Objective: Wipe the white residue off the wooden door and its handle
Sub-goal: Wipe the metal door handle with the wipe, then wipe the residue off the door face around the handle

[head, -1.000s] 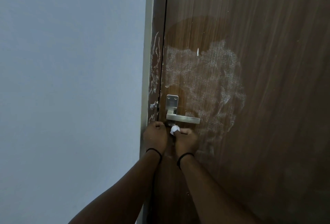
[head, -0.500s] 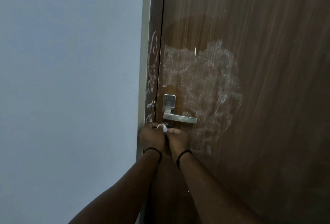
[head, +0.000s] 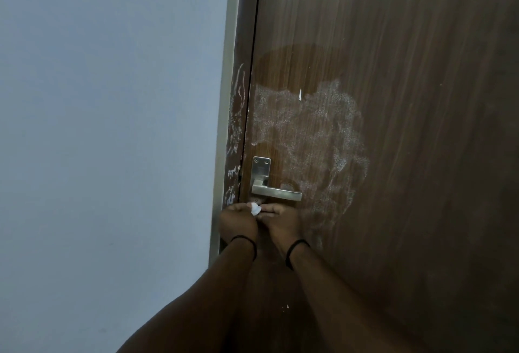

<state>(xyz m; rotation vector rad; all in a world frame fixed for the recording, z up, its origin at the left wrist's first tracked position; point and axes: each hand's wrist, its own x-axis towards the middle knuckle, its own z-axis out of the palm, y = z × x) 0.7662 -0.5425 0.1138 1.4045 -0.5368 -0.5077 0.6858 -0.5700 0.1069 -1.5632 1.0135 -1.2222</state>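
A brown wooden door (head: 407, 71) fills the right side, with a wide patch of white residue (head: 317, 139) above and to the right of its steel lever handle (head: 276, 194). White streaks also mark the door frame (head: 237, 127). Just under the handle, my left hand (head: 238, 223) and my right hand (head: 280, 224) sit side by side, both pinching a small white tissue (head: 255, 208) between their fingertips. Each wrist wears a thin black band. Part of the tissue is hidden by my fingers.
A pale blue-grey wall (head: 112, 142) takes up the left half, ending at a light trim strip (head: 223, 127) beside the frame. A darker, damp-looking arc (head: 295, 63) lies on the door above the residue.
The white tissue has shifted left, from over my right hand to between both hands. The hands stay just under the handle while the view drifts slightly.
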